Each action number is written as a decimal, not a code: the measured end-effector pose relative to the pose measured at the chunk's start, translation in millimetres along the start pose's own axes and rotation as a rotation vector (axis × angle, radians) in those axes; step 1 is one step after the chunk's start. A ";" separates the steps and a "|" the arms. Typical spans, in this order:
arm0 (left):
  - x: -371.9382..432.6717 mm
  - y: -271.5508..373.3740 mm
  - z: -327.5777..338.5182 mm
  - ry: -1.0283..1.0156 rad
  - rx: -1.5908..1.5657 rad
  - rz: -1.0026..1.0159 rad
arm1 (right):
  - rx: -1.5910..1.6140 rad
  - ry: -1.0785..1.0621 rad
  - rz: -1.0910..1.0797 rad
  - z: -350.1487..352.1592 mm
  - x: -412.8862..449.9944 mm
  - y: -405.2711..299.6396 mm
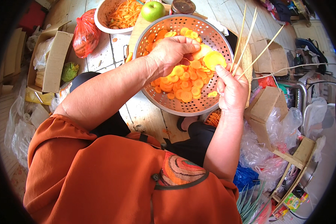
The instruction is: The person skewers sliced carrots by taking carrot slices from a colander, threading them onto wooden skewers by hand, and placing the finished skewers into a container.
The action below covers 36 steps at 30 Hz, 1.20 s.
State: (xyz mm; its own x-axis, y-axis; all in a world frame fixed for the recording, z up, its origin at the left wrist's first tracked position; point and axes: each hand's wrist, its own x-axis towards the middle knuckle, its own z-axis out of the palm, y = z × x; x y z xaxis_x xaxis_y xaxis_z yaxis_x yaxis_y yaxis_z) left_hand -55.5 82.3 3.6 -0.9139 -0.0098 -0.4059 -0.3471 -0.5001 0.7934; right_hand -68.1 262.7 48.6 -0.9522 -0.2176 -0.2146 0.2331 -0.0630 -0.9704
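Over a metal colander full of sliced carrot rounds, both of my hands are raised. My left hand pinches an orange carrot slice between thumb and fingers. My right hand holds a large yellow-orange carrot slice at its lower edge under the thumb. Several thin wooden skewers also stick up out of my right hand, fanned apart. The two large slices overlap or lie very close together; whether they touch is not certain.
Behind the colander are a green apple, a dark-filled jar and a white basin of shredded carrot. A red plastic bag and an open cardboard box stand left. Cardboard and clear plastic bags crowd the right.
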 end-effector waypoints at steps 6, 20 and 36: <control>-10.7 2.2 10.4 -0.070 0.011 0.031 | 0.088 -0.003 0.043 5.6 0.4 3.0; -12.3 -2.4 12.0 -0.248 -0.103 0.059 | 0.083 0.025 0.037 8.8 -1.0 7.1; -18.6 -8.1 17.7 -0.182 0.017 0.116 | 0.090 0.065 -0.012 12.5 -0.3 13.6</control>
State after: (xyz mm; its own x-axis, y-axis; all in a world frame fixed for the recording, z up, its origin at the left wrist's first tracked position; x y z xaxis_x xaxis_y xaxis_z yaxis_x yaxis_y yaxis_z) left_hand -39.4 101.8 12.8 -0.9702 0.0911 -0.2244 -0.2398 -0.4902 0.8380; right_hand -62.2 249.7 36.9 -0.9650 -0.1527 -0.2130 0.2361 -0.1530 -0.9596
